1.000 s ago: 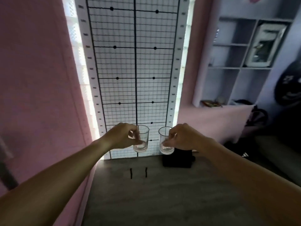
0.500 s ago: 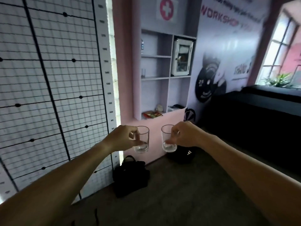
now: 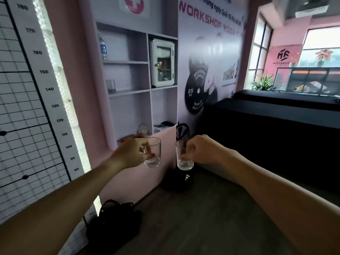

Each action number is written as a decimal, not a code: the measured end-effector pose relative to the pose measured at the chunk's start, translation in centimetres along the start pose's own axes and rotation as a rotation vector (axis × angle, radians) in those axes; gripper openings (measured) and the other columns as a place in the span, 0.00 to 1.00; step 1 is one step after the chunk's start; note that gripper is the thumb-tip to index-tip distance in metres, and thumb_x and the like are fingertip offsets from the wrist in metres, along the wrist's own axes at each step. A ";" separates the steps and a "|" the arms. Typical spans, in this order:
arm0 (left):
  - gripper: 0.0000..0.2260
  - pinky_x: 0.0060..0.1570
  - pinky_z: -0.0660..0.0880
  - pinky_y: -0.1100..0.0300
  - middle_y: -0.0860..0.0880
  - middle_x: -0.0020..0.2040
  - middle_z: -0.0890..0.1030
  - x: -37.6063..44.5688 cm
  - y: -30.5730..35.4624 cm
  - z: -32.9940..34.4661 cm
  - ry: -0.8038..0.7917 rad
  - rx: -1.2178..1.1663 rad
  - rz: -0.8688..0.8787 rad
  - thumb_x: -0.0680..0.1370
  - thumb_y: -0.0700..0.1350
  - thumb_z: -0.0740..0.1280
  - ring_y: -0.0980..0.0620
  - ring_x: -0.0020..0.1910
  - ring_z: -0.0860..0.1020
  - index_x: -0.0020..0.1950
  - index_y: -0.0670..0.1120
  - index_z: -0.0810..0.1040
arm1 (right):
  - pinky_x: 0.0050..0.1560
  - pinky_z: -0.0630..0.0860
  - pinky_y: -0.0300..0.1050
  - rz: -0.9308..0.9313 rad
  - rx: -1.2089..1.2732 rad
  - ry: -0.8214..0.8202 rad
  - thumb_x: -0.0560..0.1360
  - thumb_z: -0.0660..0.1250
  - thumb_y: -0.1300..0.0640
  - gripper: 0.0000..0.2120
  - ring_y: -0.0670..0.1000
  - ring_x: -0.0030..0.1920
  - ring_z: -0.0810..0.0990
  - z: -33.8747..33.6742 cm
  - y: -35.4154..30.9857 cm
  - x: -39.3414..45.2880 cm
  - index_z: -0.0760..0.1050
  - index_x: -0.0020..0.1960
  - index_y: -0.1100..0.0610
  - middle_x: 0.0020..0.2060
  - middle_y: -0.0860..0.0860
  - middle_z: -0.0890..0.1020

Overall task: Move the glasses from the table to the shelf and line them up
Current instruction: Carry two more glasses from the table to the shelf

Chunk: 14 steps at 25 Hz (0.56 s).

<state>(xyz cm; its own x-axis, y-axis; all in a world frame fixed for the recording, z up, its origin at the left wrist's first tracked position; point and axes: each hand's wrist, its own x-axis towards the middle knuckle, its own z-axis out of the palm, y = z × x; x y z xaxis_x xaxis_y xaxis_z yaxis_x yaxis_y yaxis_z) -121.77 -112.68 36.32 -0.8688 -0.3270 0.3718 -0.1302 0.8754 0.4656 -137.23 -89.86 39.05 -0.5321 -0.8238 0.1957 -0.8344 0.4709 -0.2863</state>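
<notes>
My left hand (image 3: 131,152) grips a small clear glass (image 3: 154,153) by its side, held upright in the air. My right hand (image 3: 201,150) grips a second clear glass (image 3: 182,159) the same way, a short gap to the right of the first. Both arms reach forward at chest height. Ahead and above stands the wall shelf unit (image 3: 128,92) with several open compartments. On its middle board two clear glasses (image 3: 111,86) stand close together at the left end.
A water bottle (image 3: 103,47) stands on the upper board, and a white first-aid cabinet (image 3: 162,64) fills the right compartment. On the floor lie a black bag (image 3: 114,225) and a second black bag (image 3: 181,178). Dark padded benches (image 3: 276,129) stand at the right.
The view has swung right from the grid wall chart to the shelf unit, which is now closer. Both hands still hold their glasses, side by side as before.
</notes>
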 end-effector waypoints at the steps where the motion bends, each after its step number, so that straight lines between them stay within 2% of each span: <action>1: 0.11 0.44 0.77 0.58 0.55 0.39 0.83 1.6 -0.2 0.6 0.006 0.008 -0.006 0.68 0.54 0.78 0.57 0.41 0.82 0.35 0.59 0.76 | 0.36 0.71 0.40 -0.006 -0.003 -0.011 0.66 0.73 0.38 0.16 0.46 0.37 0.79 -0.1 1.2 1.4 0.75 0.33 0.49 0.33 0.44 0.79; 3: 0.11 0.42 0.76 0.58 0.56 0.37 0.83 5.5 -0.6 2.0 0.047 0.028 -0.030 0.68 0.55 0.78 0.58 0.36 0.80 0.34 0.61 0.75 | 0.36 0.70 0.39 -0.034 -0.010 -0.017 0.66 0.74 0.38 0.16 0.46 0.37 0.78 -0.9 3.9 5.0 0.74 0.32 0.48 0.33 0.44 0.79; 6: 0.11 0.43 0.78 0.54 0.54 0.36 0.82 11.1 -0.8 3.1 0.072 0.056 -0.067 0.68 0.56 0.78 0.54 0.36 0.80 0.38 0.54 0.77 | 0.34 0.68 0.34 -0.090 -0.016 0.008 0.65 0.73 0.37 0.14 0.44 0.35 0.77 -2.5 7.4 10.3 0.76 0.31 0.45 0.31 0.43 0.79; 8: 0.11 0.43 0.79 0.52 0.53 0.35 0.82 14.1 -1.2 3.6 0.095 0.054 -0.078 0.69 0.56 0.77 0.53 0.36 0.80 0.39 0.53 0.78 | 0.35 0.69 0.35 -0.120 -0.004 0.026 0.65 0.72 0.36 0.11 0.43 0.34 0.77 -3.2 9.2 13.4 0.76 0.30 0.40 0.31 0.41 0.78; 9: 0.11 0.43 0.79 0.52 0.53 0.35 0.83 15.2 -1.4 3.7 0.108 0.045 -0.087 0.69 0.56 0.77 0.53 0.36 0.81 0.39 0.53 0.78 | 0.37 0.72 0.38 -0.118 0.016 0.034 0.64 0.72 0.36 0.12 0.44 0.35 0.78 -3.3 9.9 14.7 0.76 0.31 0.41 0.32 0.42 0.79; 11: 0.12 0.42 0.79 0.51 0.52 0.36 0.84 17.4 -2.3 4.1 0.123 0.053 -0.096 0.69 0.57 0.76 0.52 0.37 0.82 0.40 0.52 0.79 | 0.42 0.77 0.44 -0.119 0.055 0.036 0.64 0.71 0.35 0.14 0.45 0.37 0.80 -2.9 11.5 17.6 0.78 0.35 0.45 0.33 0.43 0.81; 14: 0.13 0.42 0.80 0.50 0.51 0.36 0.84 20.5 -3.9 4.5 0.142 0.087 -0.107 0.68 0.57 0.77 0.49 0.38 0.83 0.40 0.50 0.79 | 0.47 0.79 0.47 -0.164 0.079 0.008 0.65 0.69 0.35 0.20 0.46 0.40 0.81 -2.1 13.3 21.3 0.82 0.46 0.49 0.37 0.45 0.83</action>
<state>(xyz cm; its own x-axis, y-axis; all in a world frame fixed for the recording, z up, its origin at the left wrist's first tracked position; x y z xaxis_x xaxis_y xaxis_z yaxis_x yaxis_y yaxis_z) -141.25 -121.20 38.55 -0.7724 -0.4617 0.4362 -0.2646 0.8582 0.4399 -159.98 -100.51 41.37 -0.3908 -0.8849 0.2535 -0.8966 0.3037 -0.3222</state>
